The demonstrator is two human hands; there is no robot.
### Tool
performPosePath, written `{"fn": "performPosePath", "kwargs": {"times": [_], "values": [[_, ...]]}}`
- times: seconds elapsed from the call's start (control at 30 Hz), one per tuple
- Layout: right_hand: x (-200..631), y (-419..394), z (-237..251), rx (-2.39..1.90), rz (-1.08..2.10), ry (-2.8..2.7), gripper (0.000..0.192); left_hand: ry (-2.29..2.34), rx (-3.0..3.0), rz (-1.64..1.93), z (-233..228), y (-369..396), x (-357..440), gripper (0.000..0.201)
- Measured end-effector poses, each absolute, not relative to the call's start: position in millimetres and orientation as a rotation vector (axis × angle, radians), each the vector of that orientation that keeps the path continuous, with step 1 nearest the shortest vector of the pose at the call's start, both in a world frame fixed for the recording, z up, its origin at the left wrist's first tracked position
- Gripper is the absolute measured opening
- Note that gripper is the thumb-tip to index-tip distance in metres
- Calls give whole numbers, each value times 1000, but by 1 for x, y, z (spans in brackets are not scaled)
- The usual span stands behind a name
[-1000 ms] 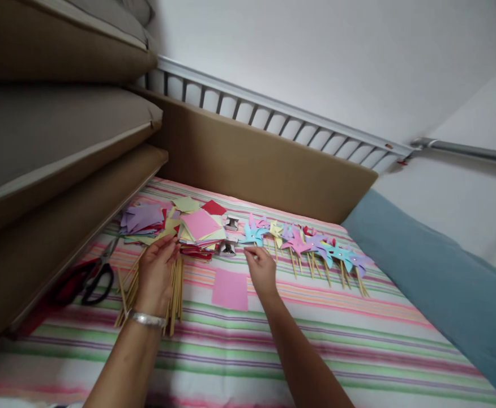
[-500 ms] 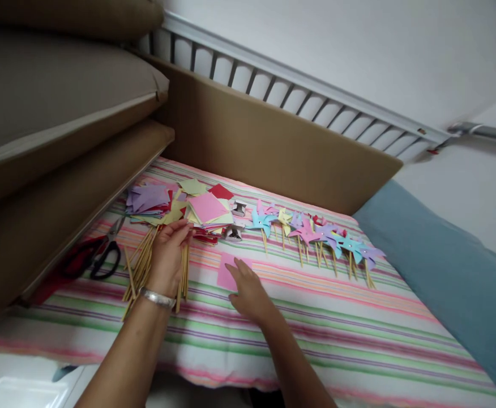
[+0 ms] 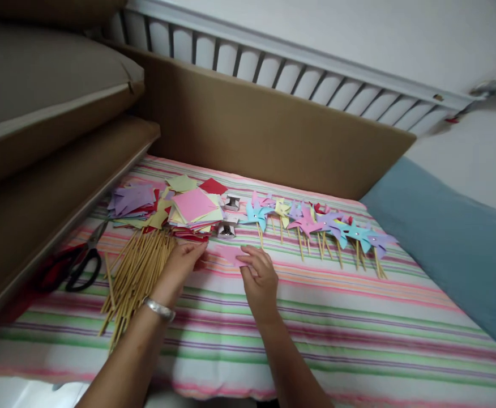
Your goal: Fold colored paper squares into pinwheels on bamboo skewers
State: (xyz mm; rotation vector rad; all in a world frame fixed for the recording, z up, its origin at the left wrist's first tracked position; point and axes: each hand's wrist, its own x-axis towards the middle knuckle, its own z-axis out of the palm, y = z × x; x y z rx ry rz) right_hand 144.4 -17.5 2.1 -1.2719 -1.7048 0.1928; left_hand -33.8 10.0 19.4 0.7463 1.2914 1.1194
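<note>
Both hands moved in since a moment ago: left hand (image 3: 183,265) and right hand (image 3: 259,276) now pinch the pink paper square (image 3: 231,254), lifted just right of the bamboo sticks (image 3: 135,276).

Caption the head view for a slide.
Both hands, left hand and right hand, hold a pink paper square beside wooden sticks and finished pinwheels.

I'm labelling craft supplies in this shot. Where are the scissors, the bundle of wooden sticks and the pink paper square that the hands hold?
scissors (image 3: 80,262): head view, on the black handle loop.
bundle of wooden sticks (image 3: 135,272): head view, mid-bundle.
pink paper square (image 3: 231,254): head view, on the part showing between the hands.
</note>
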Motion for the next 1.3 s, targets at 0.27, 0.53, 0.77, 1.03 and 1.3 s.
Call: {"fn": "performPosePath", "kwargs": {"times": [0.27, 0.53, 0.77, 1.03, 1.3], "values": [[142, -21, 5, -1055, 191, -1721, 31, 907, 479, 919, 28, 4, -18, 40], [143, -21, 1, -1068, 239, -1750, 34, 892, 348, 1117, 21, 3, -3, 22], [137, -22, -2, -1087, 233, -1776, 24, 969, 321, 1205, 23, 4, -14, 22], [131, -25, -2, -1066, 244, -1830, 20, 993, 329, 1254, 24, 3, -19, 18], [131, -23, -3, -1097, 240, -1842, 17, 1008, 337, 1227, 24, 2, -17, 23]]}}
